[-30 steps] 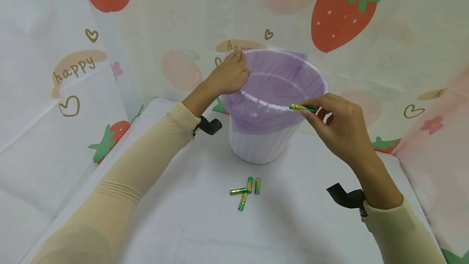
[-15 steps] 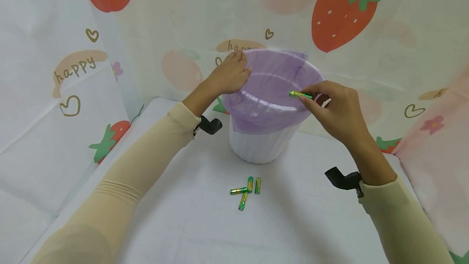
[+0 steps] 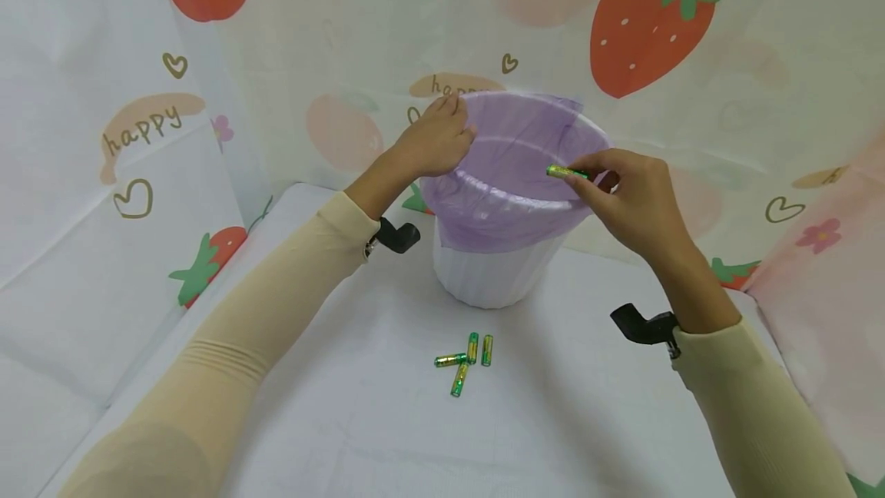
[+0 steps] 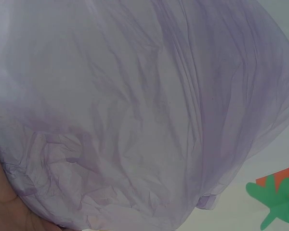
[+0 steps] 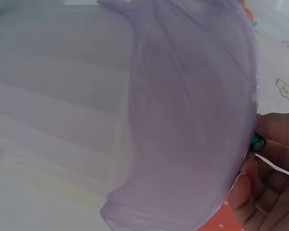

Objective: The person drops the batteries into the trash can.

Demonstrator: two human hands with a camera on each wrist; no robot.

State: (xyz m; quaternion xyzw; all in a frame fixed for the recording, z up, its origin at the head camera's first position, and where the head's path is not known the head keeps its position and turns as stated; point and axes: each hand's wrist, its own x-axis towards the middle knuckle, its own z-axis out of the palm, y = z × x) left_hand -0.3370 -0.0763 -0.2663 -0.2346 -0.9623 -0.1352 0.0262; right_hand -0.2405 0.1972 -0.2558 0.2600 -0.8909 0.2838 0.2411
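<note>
A white bin (image 3: 487,280) lined with a purple plastic bag (image 3: 494,229) stands tilted toward me on the white-covered table. My left hand (image 3: 437,138) grips its left rim, fingers over the bag's folded edge. Over the bin's right front rim, my right hand (image 3: 632,194) pinches a green and gold battery (image 3: 565,172) between thumb and fingers. In the right wrist view, the end of that battery (image 5: 258,141) shows beside the bag's edge. The left wrist view is filled mostly by the bag (image 4: 135,106), with part of the left hand (image 4: 9,209) at the lower left corner.
Several more batteries (image 3: 459,379) lie in a loose cluster on the white tablecloth (image 3: 387,436) in front of the bin. Behind and to both sides hangs a cloth backdrop (image 3: 332,37) printed with strawberries and hearts.
My right hand has moved up and slightly left with the battery, from in front of the bin's rim to over the opening. The left hand and the loose batteries have stayed in place.
</note>
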